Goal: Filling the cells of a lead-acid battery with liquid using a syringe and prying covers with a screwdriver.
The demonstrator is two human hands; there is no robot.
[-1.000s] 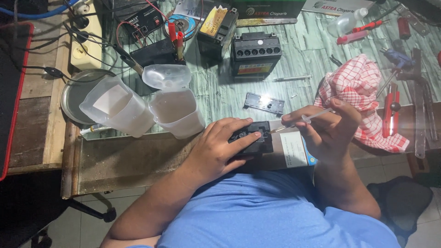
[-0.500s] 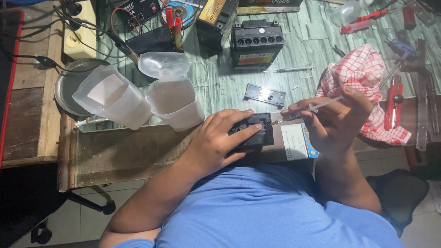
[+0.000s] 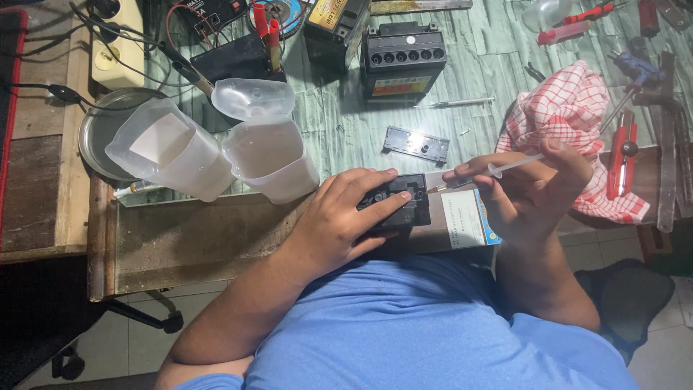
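The left hand (image 3: 345, 217) stays clamped over the small black battery (image 3: 395, 204) at the bench's near edge, while the right hand (image 3: 530, 193) pinches a clear syringe (image 3: 505, 167) just beside it — tip now lowered closer to the battery's top than before. Beyond the battery lie a black cover strip (image 3: 416, 144), two translucent jugs (image 3: 216, 148) and a checked cloth (image 3: 570, 126) — all unmoved.

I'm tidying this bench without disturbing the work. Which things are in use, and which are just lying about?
In use:
left hand steadying the small black battery
right hand holding the syringe

Lying about:
checked cloth
two plastic jugs
larger battery
black cover strip
red-handled tools
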